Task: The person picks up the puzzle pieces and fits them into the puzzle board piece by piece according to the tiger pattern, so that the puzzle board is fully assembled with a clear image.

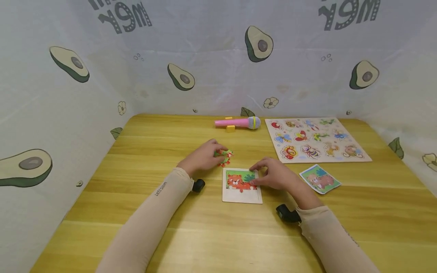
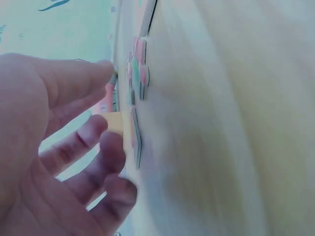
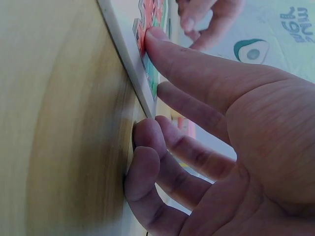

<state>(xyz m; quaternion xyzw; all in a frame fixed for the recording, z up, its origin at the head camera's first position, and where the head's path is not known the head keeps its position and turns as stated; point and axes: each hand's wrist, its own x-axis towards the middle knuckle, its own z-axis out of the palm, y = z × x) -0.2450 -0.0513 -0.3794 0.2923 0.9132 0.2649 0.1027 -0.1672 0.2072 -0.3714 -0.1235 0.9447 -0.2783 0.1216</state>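
Near the middle of the table lies a square jigsaw board (image 1: pixel 242 196), its upper part filled with an orange tiger picture (image 1: pixel 240 182) and its lower part bare. My right hand (image 1: pixel 274 175) rests at the board's right side, thumb on the tiger picture and other fingertips along the edge and corner. Just beyond the board, my left hand (image 1: pixel 205 155) hovers over loose green and red puzzle pieces (image 1: pixel 225 157). In the left wrist view its thumb and fingers are apart, with nothing between them, beside the small stacked pieces (image 2: pixel 140 73) and a flat piece (image 2: pixel 136 140).
A tiger picture card (image 1: pixel 320 179) lies right of my right hand. Behind it is a large wooden insect puzzle board (image 1: pixel 317 139). At the back, a pink toy microphone (image 1: pixel 235 123) lies by yellow blocks (image 1: pixel 230 129). A printed curtain (image 1: pixel 218 83) hangs behind the table.
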